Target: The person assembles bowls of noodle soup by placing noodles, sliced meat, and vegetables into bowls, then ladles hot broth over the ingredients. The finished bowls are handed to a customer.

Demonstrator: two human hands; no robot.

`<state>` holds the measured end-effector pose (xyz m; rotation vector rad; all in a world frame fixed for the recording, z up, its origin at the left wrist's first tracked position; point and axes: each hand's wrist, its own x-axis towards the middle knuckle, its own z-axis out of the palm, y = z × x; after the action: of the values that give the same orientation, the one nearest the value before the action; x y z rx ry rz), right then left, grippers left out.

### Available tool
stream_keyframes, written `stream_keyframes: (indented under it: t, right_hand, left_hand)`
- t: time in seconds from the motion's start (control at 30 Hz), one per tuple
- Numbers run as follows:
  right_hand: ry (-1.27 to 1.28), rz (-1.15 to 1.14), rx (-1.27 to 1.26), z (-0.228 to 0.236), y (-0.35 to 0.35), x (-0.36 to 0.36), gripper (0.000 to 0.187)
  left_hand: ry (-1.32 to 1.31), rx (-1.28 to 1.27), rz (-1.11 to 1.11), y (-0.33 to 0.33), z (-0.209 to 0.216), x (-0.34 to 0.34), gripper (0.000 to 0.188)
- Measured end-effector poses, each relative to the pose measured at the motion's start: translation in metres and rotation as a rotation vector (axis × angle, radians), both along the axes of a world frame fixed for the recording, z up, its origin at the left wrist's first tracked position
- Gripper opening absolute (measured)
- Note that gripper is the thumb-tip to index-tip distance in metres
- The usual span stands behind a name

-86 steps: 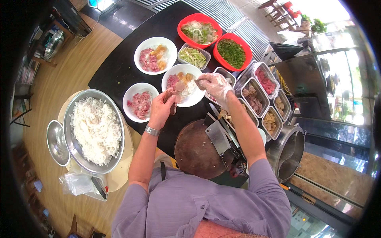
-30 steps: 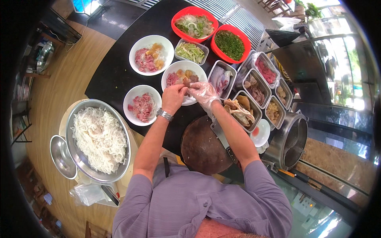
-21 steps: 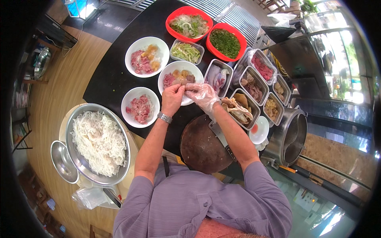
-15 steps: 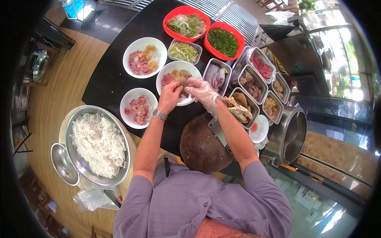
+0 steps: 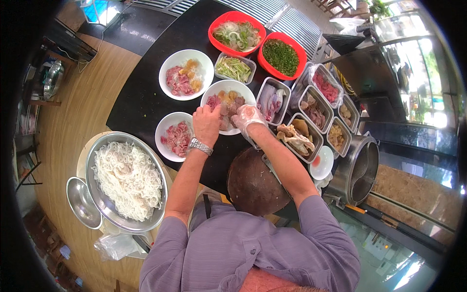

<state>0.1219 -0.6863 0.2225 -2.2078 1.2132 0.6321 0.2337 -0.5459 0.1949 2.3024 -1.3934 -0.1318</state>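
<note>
Head | meat in bowl, between left hand and right hand | grips: can't tell if pinching

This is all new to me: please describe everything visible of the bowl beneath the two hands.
The bowl is round and white, perhaps ceramic or plastic, standing upright on the black table. Pink meat, yellowish pieces and brownish slices lie in it. The left hand and gloved right hand partly hide it; whether either touches it is unclear.
</note>
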Motion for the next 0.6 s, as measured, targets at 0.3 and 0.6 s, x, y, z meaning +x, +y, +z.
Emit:
stream_keyframes:
  t: [0.3, 0.6]
  right_hand:
    - [0.045, 0.007, -0.053, 0.015, 0.005, 0.005, 0.045]
    - [-0.235, 0.012, 0.039, 0.055, -0.022, -0.034, 0.038]
  left_hand:
    - [-0.152, -0.001, 0.042, -0.027, -0.017, -0.005, 0.011]
    - [-0.147, 0.042, 0.08, -0.022, 0.004, -0.023, 0.024]
